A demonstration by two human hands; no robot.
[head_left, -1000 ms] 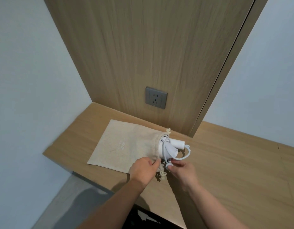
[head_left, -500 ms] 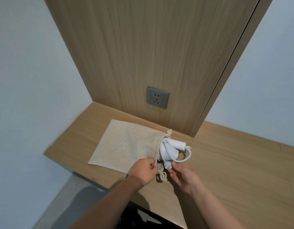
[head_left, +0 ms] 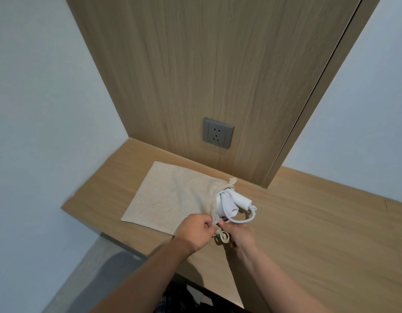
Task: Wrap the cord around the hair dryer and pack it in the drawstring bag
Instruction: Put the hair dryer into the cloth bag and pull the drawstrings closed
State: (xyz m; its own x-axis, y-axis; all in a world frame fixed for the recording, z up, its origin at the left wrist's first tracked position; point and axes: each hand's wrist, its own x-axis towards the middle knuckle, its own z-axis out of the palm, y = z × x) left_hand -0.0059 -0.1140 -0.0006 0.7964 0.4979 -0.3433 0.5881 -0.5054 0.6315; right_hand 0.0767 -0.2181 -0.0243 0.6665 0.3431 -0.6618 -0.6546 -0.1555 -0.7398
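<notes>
Wooden counter (head_left: 308,222), wood wall panel (head_left: 206,64) with grey socket (head_left: 217,133), pale walls (head_left: 37,98).

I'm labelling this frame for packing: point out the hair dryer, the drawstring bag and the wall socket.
hair dryer (head_left: 227,205): head view, white body sticking out of the bag mouth.
drawstring bag (head_left: 173,197): head view, flat beige cloth.
wall socket (head_left: 217,133): head view, grey faceplate.

A light wooden surface (head_left: 308,222) fills a corner. Behind it stands a tall wood panel (head_left: 206,75). A grey wall socket (head_left: 217,133) sits low on the panel, just above the surface. Pale walls (head_left: 37,98) stand on both sides. A grey floor (head_left: 100,272) shows below.
</notes>
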